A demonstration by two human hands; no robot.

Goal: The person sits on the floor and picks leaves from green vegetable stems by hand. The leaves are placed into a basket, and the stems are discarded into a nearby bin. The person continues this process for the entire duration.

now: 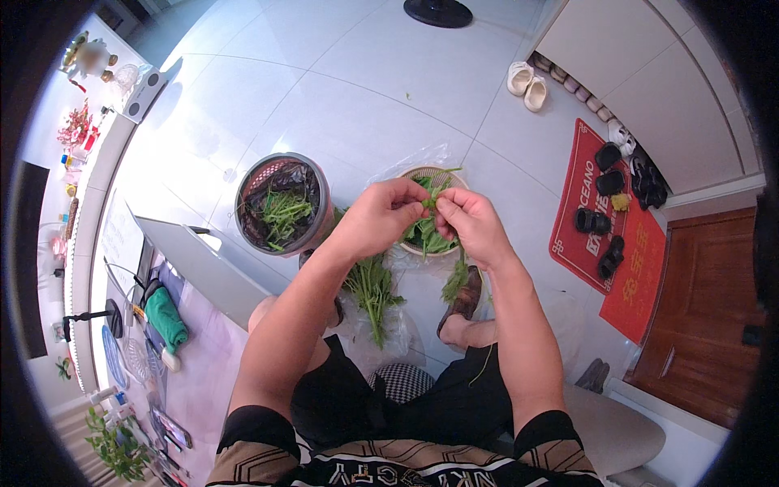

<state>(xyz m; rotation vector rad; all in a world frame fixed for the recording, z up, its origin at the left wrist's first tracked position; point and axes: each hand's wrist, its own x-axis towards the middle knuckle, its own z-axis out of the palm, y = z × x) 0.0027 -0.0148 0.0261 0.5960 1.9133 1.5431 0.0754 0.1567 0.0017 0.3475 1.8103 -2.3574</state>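
My left hand [394, 210] and my right hand [467, 214] meet above a round woven basket [409, 173] of green leaves, both pinching a small green sprig [429, 202]. From under my right hand hangs a leafy stem [454, 285] with a long thin tendril. A bunch of leafy green stems [374, 295] lies on clear plastic on the floor, between my feet. Left of the basket is a round bin [324, 210] with a black liner, holding stripped stems and leaves [285, 213]. My hands hide part of the basket.
A table [204, 304] with a green cloth pouch [165, 316] and a phone [172, 428] is at the left. To the right, several shoes and sandals rest on a red doormat [572, 182] beside a wooden door [700, 310]. White clogs [527, 86] sit near a cabinet [633, 73].
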